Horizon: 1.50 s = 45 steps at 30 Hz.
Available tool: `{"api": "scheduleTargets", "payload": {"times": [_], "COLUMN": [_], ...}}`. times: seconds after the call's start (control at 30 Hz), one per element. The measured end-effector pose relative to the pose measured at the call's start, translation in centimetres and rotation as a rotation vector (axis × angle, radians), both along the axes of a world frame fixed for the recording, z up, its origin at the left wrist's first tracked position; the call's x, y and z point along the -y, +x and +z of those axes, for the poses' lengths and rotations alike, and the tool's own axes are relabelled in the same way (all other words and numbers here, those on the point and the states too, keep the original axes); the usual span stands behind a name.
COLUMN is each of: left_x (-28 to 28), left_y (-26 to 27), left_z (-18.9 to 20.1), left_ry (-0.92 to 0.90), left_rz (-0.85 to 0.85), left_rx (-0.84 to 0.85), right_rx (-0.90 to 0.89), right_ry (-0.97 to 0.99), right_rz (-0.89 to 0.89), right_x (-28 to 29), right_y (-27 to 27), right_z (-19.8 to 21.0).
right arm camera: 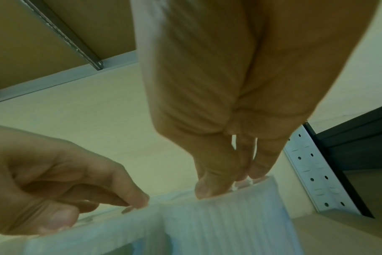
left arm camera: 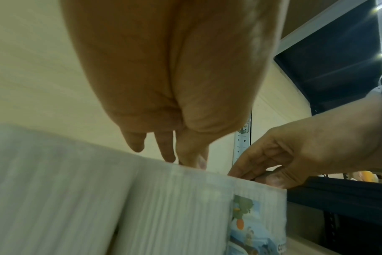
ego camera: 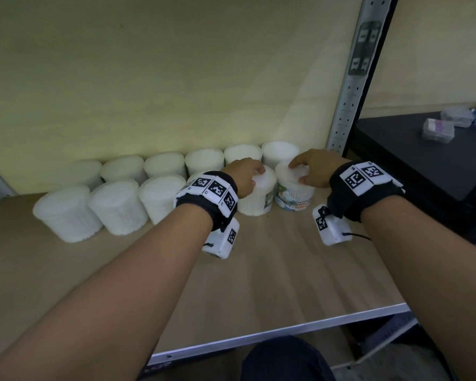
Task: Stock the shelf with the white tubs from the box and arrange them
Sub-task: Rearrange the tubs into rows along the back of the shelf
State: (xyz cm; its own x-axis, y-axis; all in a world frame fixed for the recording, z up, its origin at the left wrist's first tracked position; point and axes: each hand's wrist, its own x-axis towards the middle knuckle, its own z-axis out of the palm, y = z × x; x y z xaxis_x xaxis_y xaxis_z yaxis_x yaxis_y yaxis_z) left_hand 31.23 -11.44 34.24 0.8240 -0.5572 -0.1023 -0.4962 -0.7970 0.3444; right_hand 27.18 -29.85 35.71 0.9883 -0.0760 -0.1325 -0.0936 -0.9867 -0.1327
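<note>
Under our two hands sit two white tubs at the right end of the front row on the wooden shelf [ego camera: 272, 270]. Our left hand [ego camera: 243, 176] grips the lid of the plain-sided tub [ego camera: 256, 199] from above, fingers curled over its rim. Our right hand [ego camera: 315, 169] holds the lid of the labelled tub [ego camera: 294, 192] the same way, thumb on the near edge. These tubs stand just beside each other. To the left of our left hand, more tubs [ego camera: 116, 210] stand in two rows along the back wall. Beyond our right hand rises the perforated metal upright [ego camera: 346, 105].
</note>
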Motion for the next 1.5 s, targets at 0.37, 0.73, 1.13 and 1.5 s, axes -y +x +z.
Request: {"api": "scheduleTargets", "payload": {"times": [0.37, 0.73, 1.13, 1.5], "left_x": [1.3, 1.6, 0.6, 1.2], "left_y": [0.1, 0.1, -0.8, -0.7], "left_z": [-0.9, -1.0, 0.4, -1.8], "left_ry": [-0.019, 0.051, 0.068, -0.009], "left_rz": [0.121, 0.096, 0.035, 0.202], "left_rx": [0.188, 0.117, 0.047, 0.182], "right_rx": [0.011, 0.018, 0.033, 0.025], "right_ry": [0.018, 0.036, 0.074, 0.085], "right_rz": [-0.003, -0.002, -0.018, -0.049], "right_x": [0.2, 0.2, 0.3, 0.0], "right_y": [0.3, 0.0, -0.1, 0.0], "right_z": [-0.3, -0.2, -0.6, -0.4]}}
